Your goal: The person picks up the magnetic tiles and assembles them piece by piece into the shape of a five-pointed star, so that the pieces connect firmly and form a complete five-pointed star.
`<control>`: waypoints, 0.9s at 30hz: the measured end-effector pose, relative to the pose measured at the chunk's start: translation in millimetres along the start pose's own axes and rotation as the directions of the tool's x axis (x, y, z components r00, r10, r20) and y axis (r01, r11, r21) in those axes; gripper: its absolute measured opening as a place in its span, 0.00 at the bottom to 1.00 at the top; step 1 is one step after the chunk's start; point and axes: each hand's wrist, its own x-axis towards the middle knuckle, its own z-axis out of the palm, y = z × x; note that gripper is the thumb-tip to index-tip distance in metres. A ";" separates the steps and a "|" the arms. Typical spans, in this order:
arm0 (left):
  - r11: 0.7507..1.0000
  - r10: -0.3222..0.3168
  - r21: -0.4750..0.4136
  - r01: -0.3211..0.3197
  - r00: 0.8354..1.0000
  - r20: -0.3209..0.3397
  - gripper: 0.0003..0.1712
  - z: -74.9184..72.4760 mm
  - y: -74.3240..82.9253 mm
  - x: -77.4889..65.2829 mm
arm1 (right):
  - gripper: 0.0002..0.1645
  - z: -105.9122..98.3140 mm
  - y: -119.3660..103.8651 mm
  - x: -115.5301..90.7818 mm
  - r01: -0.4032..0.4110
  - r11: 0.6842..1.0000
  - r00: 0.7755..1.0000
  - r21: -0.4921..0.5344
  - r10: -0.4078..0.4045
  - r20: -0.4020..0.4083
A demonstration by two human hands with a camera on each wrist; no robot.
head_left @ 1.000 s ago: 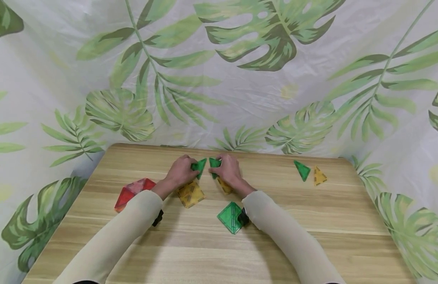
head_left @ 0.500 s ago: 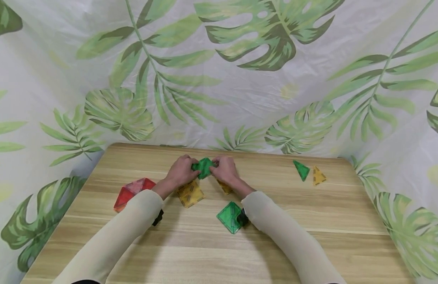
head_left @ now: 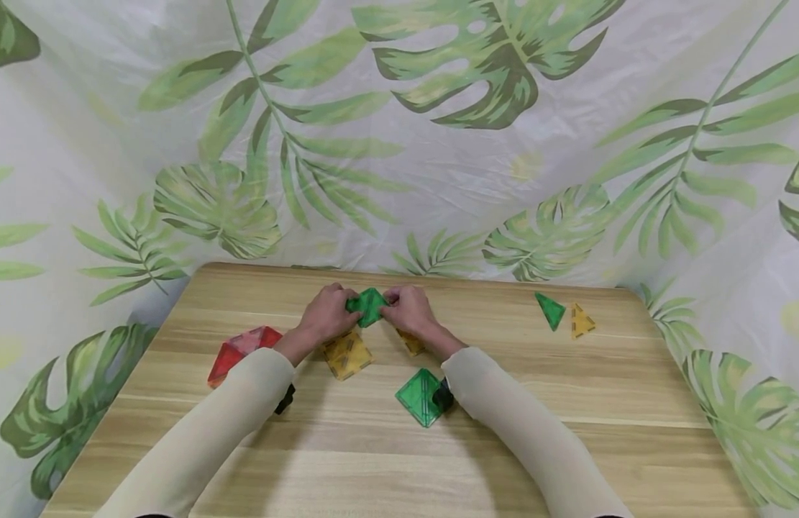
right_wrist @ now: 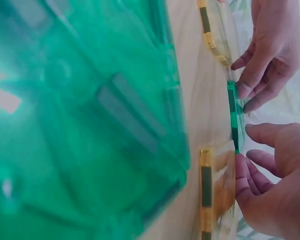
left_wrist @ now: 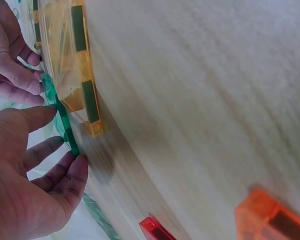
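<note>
At the back middle of the table, two green triangular magnetic tiles [head_left: 370, 307] lie edge to edge between my hands, forming one green shape. My left hand [head_left: 328, 313] pinches its left side between thumb and fingers. From the other side, my right hand [head_left: 408, 309] holds its right corner with thumb and fingertips. In the left wrist view the green piece [left_wrist: 65, 125] shows edge-on beside a stack of yellow tiles [left_wrist: 92, 100]. The right wrist view shows the green edge [right_wrist: 234, 115] between both hands.
Yellow tiles [head_left: 349, 356] lie before my left hand, and another yellow tile [head_left: 411, 342] is partly under my right. A green square [head_left: 418, 396] sits by my right wrist. Red tiles [head_left: 234, 352] are at left; a green triangle [head_left: 551, 311] and yellow triangle [head_left: 582, 321] at right.
The two green triangles were apart, one in each hand; they have come together edge to edge. The hands then shifted slightly left with them.
</note>
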 end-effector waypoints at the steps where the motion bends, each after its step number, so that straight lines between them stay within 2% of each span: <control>1: 1.000 0.002 0.001 -0.002 1.000 -0.006 0.25 0.3 0.5 0.1 | 0.15 -2.1 0.6 -0.7 -0.014 1.000 1.000 0.019 0.013 0.006; 3: 1.000 0.014 0.001 -0.014 1.000 -0.025 0.24 0.8 2.3 0.7 | 0.19 -7.8 1.8 -2.1 -0.038 0.998 0.999 0.054 0.037 0.018; 6: 0.999 0.044 -0.002 -0.044 0.997 -0.064 0.23 1.1 7.6 3.0 | 0.20 -19.7 5.7 -5.2 -0.048 0.995 0.999 0.093 0.045 0.030; 11: 0.996 0.081 -0.026 -0.083 0.993 -0.092 0.24 1.2 24.7 5.9 | 0.22 -43.2 22.1 -16.3 -0.037 0.992 0.998 0.121 0.032 0.046; 19: 0.989 0.132 -0.061 -0.134 0.990 -0.048 0.29 11.5 62.3 15.3 | 0.24 -95.6 54.8 -43.5 0.035 0.990 0.998 0.134 -0.043 0.052; 27: 0.970 0.219 -0.110 -0.217 0.976 0.004 0.35 29.6 106.5 30.3 | 0.24 -152.9 92.9 -75.6 0.034 0.994 0.997 0.103 -0.041 0.062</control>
